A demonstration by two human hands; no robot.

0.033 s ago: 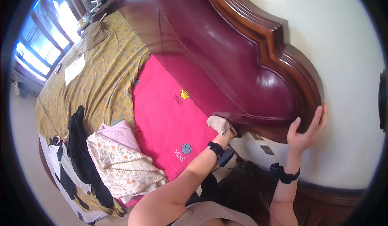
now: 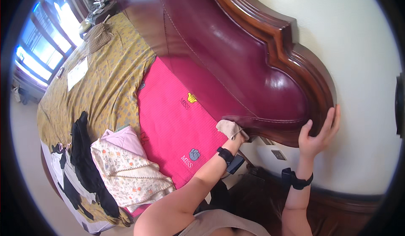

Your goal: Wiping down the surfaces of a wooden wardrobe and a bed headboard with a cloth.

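Note:
A beige cloth (image 2: 228, 128) is bunched around the fingers of my left hand (image 2: 238, 141), close to the lower edge of a padded dark red headboard (image 2: 249, 84). The cloth hides most of those fingers. My right hand (image 2: 317, 138) rests at the headboard's outer lower corner, thumb and fingers spread along the carved brown wooden frame (image 2: 324, 90). Nothing else shows in that hand. Both wrists wear black bands. Below the headboard lies a bright pink sheet (image 2: 168, 130) with small printed figures, covering this side of the bed.
A mustard patterned cover (image 2: 114, 58) spreads over the bed's far side, with a white paper (image 2: 78, 72) on it. Folded floral bedding (image 2: 130, 172) and black clothes (image 2: 86, 151) lie at the near left. A wall socket (image 2: 278, 154) sits under the headboard, beside the pale wall (image 2: 363, 122).

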